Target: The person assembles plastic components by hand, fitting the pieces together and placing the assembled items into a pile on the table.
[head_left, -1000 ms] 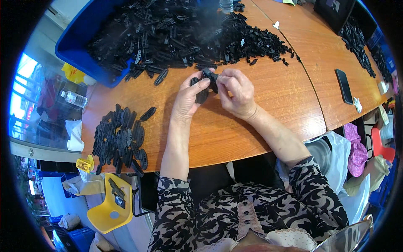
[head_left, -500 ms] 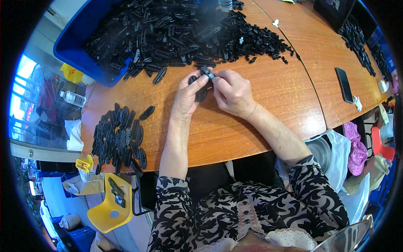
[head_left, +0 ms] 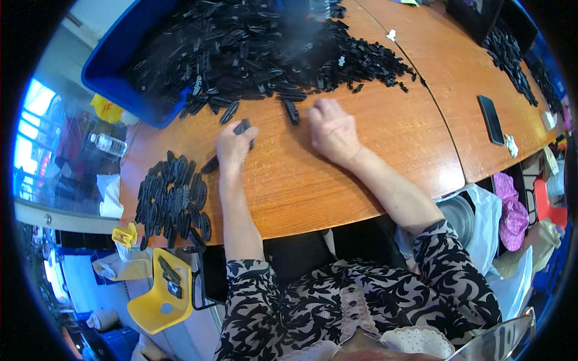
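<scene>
Above wood-grain tabletop (head_left: 385, 138), left hand (head_left: 232, 148) closed on elongated black part (head_left: 242, 127), seemingly for control; right hand (head_left: 333, 130) curled, contents unclear.

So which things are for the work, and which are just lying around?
Seem part of the work:
black oval piece in the left hand
clustered oval pieces
large black pile
small black parts
blue bin

Seem just lying around:
smartphone
clear plastic bottle
yellow packet
pink spotted fabric
</scene>
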The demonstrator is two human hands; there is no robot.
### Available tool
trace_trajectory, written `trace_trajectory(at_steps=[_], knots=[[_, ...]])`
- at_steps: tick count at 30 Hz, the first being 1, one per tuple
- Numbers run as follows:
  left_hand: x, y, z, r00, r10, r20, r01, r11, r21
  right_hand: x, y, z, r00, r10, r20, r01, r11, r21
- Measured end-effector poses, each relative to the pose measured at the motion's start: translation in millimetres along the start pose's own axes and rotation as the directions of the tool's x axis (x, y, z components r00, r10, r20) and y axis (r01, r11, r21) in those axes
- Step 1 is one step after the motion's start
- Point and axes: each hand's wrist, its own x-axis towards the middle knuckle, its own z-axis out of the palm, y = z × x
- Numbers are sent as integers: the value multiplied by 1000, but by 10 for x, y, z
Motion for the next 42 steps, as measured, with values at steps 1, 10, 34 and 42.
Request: trace_trajectory(at_steps=[1, 10, 34, 42], knots=[[-47, -8, -133, 992, 28, -122, 13, 946, 325, -1, 102, -18, 997, 69, 20, -67, 994, -88], [350, -222, -408, 779, 577, -246, -125, 527, 841, -9, 330, 86, 983, 121, 140, -104, 987, -126], [8, 16, 679, 914, 150, 376, 214, 609, -764, 37, 310, 37, 992, -89, 94, 62, 965, 256], [22, 18, 592, 901, 166, 401, 219, 624, -750, 83, 284, -13, 999, 41, -36, -28, 950, 310]])
